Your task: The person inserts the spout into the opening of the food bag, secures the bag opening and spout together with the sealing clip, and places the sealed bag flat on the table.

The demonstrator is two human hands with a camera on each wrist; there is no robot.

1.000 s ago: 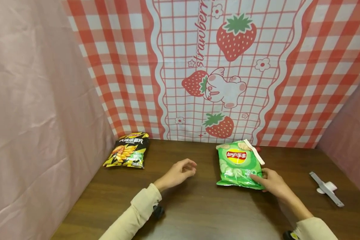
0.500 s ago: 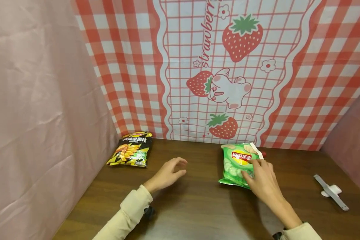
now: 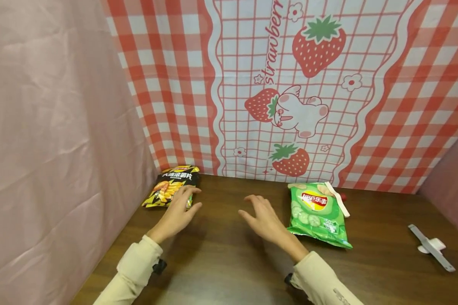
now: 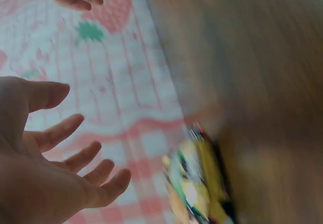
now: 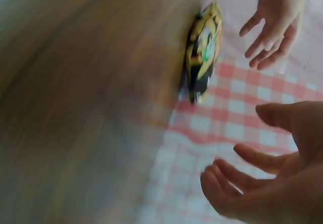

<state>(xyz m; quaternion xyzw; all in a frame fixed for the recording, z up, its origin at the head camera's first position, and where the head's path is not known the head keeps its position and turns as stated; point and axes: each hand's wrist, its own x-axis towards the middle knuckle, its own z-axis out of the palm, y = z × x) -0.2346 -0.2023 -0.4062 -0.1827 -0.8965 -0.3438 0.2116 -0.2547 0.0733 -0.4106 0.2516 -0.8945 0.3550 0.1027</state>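
The left hand hangs in front of the black-and-yellow chip bag, its fingers loosely bent and spread, the thumb held away from them, with nothing in its grasp. In the head view its fingertips cover the lower right part of that bag, yet both wrist views show a gap between the two, so the bag lies near the fingers, just beyond them and to their left. The right hand is to the right of the left fingers, well apart from them, and its own fingers are likewise gently curved and free, thumb parted from the rest and pointing toward the other hand. To the right of these fingers the green Lay's bag lies face up, nearer to the right wrist than to the fingertips. A white strip runs along its upper right edge, slanting away from the right fingers, and a small red thing, too little shown to name, sits behind the strip. Farthest right of the right fingers, a grey-and-white clip lies on the brown table. Beyond both sets of fingertips rises a red-and-white checked cloth printed with strawberries; a pink cloth hangs to the left of the left fingers.
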